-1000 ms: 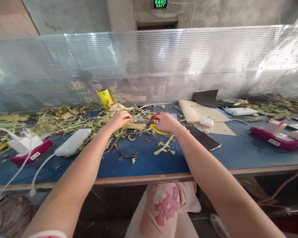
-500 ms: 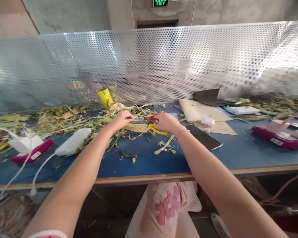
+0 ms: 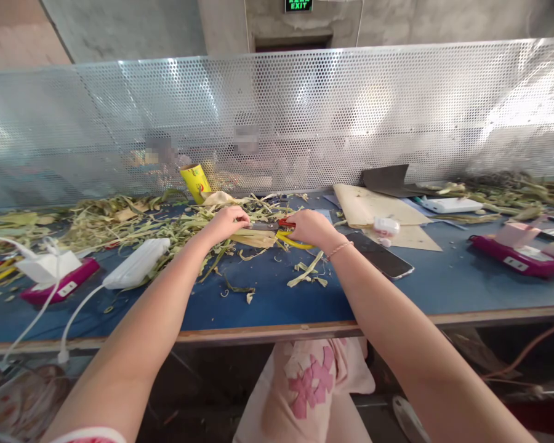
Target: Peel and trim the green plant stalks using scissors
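My right hand [image 3: 311, 226] is closed round a pair of pruning shears [image 3: 286, 223] with one red and one yellow handle. The dark blades point left, toward my left hand [image 3: 229, 223]. Curled and pinched, that hand holds dried plant stalks [image 3: 256, 237] at the edge of a heap; its fingertips are partly hidden. The blades lie just above a pale husk-like piece, and I cannot tell whether they touch it. Cut scraps [image 3: 307, 271] lie below my right hand on the blue tabletop [image 3: 268, 301].
A heap of dry stalks [image 3: 106, 218] spreads left, near a yellow tube [image 3: 195, 183]. White power bank [image 3: 137, 263] and magenta power strip [image 3: 60, 282] with cables lie left. A phone [image 3: 381, 255], earbud case [image 3: 386, 226] and papers [image 3: 373, 206] lie right. A perforated metal screen [image 3: 286, 123] stands behind.
The shears' handles have come slightly closer together in my right hand. Both arms stay almost where they were.
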{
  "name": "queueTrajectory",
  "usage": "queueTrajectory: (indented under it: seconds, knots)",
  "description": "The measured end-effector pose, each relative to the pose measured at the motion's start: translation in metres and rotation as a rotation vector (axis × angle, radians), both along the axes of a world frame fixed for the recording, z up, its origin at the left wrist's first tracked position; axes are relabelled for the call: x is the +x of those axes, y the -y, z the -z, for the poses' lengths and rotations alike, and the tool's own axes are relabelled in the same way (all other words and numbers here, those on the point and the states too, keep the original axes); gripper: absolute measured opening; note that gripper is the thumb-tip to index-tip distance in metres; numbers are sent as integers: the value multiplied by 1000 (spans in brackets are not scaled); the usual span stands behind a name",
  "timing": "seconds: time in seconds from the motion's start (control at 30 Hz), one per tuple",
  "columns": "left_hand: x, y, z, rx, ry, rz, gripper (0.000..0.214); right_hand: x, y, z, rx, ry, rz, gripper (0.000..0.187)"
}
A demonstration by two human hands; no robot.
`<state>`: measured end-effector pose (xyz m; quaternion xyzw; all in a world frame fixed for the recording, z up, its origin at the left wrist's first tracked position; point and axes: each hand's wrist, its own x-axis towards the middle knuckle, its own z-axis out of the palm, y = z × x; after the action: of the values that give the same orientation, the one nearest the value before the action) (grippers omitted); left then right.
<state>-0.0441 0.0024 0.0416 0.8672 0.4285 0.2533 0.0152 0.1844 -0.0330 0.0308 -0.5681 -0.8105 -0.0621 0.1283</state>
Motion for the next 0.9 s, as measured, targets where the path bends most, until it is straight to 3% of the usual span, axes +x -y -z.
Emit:
queueTrajectory:
  seconds: [0.23, 0.5, 0.67, 0.9]
  knots:
    - [-5, -4, 0, 3, 27, -58, 14, -2, 3, -1, -9, 27, -6, 18]
    - [-16, -14, 2, -42, 328, -360, 11, 0, -6, 7, -70, -35, 28, 26]
    - [-18, -20, 7, -141, 491, -372, 11, 1, -10, 16, -112, -89, 61, 29]
    - [-16, -20, 9, -118, 478, -381, 14, -20, -4, 23, -197, -161, -10, 26]
